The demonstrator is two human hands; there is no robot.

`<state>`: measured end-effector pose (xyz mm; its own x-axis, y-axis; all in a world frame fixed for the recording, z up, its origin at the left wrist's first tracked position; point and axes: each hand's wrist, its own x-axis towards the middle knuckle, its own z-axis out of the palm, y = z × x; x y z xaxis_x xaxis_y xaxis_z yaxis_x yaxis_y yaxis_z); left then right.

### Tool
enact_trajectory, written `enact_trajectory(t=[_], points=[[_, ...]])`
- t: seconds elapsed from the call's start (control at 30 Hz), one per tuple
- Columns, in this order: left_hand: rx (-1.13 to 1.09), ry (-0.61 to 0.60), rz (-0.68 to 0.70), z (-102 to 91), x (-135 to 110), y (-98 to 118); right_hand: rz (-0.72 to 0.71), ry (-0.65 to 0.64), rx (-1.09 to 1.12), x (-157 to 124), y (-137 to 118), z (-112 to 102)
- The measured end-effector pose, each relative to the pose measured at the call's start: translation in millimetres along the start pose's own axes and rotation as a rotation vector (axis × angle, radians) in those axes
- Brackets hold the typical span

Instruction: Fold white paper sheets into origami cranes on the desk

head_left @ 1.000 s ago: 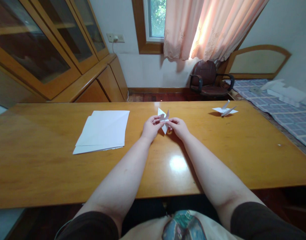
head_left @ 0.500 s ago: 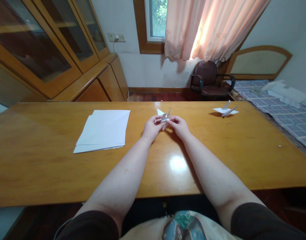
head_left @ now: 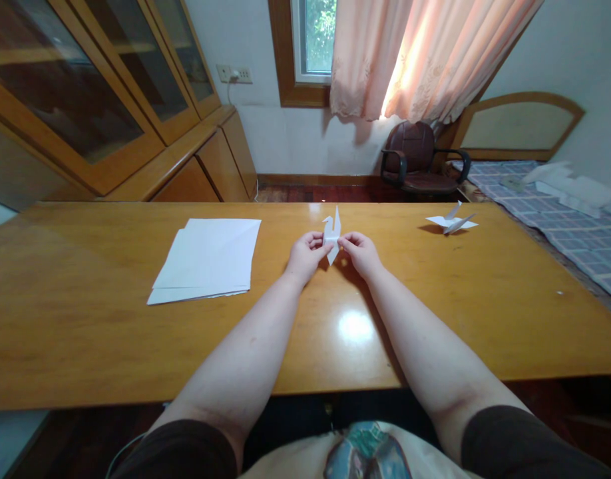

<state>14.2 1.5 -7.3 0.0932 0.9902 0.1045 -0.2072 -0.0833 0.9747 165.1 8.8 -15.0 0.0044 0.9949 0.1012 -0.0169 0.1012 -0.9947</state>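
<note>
A white origami crane (head_left: 331, 234) is held up between my two hands, over the far middle of the table. Its bent head points to the left and its tail stands up on the right; one wing hangs downward. My left hand (head_left: 306, 253) pinches the crane's left side between thumb and fingers. On the other side, the fingertips of my right hand (head_left: 359, 250) are closed on its right edge. A second white paper crane (head_left: 452, 221) stands with wings spread near the table's far right edge.
White paper sheets (head_left: 208, 256) lie stacked on the left part of the wooden table (head_left: 110, 346). A tiny white scrap (head_left: 560, 293) is at the right. Beyond the table are a cabinet (head_left: 186, 159), an armchair (head_left: 412, 156) and a bed (head_left: 525, 193).
The crane between my hands has turned, so its head and tail now show in side view with a wing hanging down. My hands have barely shifted.
</note>
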Motion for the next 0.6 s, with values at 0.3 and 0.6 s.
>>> enact_trajectory(t=[0.3, 0.6], points=[[-0.036, 0.024, -0.019, -1.1, 0.1, 0.9, -0.051, -0.004, 0.049, 1.2, -1.8, 4.6], [0.004, 0.092, -0.026, -2.5, 2.0, -2.8, 0.012, 0.023, 0.045, -1.3, -4.8, 4.4]])
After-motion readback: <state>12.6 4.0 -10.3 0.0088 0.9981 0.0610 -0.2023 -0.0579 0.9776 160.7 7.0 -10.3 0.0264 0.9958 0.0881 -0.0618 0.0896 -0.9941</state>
